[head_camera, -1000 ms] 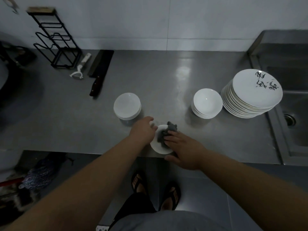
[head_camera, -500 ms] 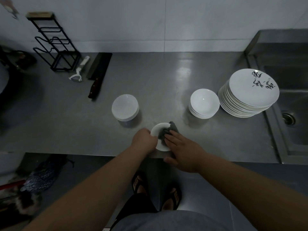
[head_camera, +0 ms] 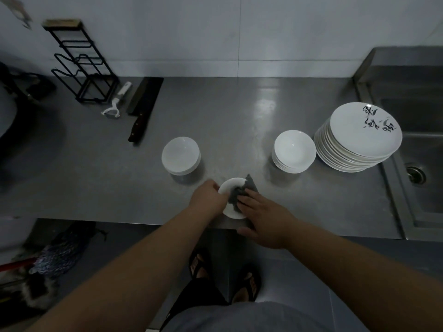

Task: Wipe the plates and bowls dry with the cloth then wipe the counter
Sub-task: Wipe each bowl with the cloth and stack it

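Two hands at counter (head_camera: 239,121) front edge: left hand (head_camera: 208,197) grips small white bowl (head_camera: 231,188) by its rim, right hand (head_camera: 261,218) presses grey cloth (head_camera: 242,191) into it, fingers fairly straight. Plate stack (head_camera: 359,136) near right edge, top plate bears black brush markings, unreadable.

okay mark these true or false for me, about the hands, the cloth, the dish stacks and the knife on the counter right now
1. The left hand grips the small dish. True.
2. The right hand presses a grey cloth on that dish. True.
3. The patterned plate stack stands left of the knife. False: it stands far right, by the sink.
4. Only one stack of bowls shows. False: two, left stack and right stack.
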`<state>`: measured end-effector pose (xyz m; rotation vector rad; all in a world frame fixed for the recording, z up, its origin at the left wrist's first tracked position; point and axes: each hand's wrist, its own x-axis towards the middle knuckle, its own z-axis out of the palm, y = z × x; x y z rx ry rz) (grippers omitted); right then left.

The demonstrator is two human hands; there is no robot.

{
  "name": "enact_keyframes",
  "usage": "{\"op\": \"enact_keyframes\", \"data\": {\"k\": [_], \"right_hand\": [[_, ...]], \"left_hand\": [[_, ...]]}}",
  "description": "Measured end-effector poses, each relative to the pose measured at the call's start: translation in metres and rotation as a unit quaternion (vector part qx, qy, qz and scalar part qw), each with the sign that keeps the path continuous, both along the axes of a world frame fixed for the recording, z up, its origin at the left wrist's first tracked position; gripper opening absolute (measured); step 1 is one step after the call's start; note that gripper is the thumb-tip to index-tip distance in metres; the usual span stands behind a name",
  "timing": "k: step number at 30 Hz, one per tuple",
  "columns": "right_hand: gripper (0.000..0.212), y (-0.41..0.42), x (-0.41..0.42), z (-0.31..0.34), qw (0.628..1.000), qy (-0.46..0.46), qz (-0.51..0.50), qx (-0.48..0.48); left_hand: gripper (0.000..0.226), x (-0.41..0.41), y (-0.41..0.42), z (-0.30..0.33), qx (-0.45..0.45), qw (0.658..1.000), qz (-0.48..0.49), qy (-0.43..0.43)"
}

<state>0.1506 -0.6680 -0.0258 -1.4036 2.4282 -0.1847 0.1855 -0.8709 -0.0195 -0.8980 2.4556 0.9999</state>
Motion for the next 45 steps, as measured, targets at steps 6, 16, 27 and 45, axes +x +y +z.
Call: {"op": "enact_keyframes", "data": {"k": [6, 16, 27, 45], "right_hand": [[0.083, -0.001, -0.011, -0.004, 1.000, -0.003, -0.014, -0.012], [0.082, 0.001, -0.019, -0.004, 1.000, -0.002, 0.020, -0.021], [0.030, -0.031, 0.011, 0.010, 0.959, -0.055, -0.197, -0.198], [0.070, -0.083, -0.047, 0.212, 0.787, -0.289, -0.472, -0.273]], "left_hand": [[0.022, -0.013, 0.000, 0.007, 0.045, 0.998, 0.033, -0.030], [0.015, -0.005, 0.002, -0.007, 0.080, 0.995, 0.065, -0.016], [0.013, 0.020, 0.017, 0.003, 0.215, 0.930, 0.287, 0.075], [0.011, -0.027, -0.075, 0.190, 0.114, 0.941, 0.068, 0.312]]}}
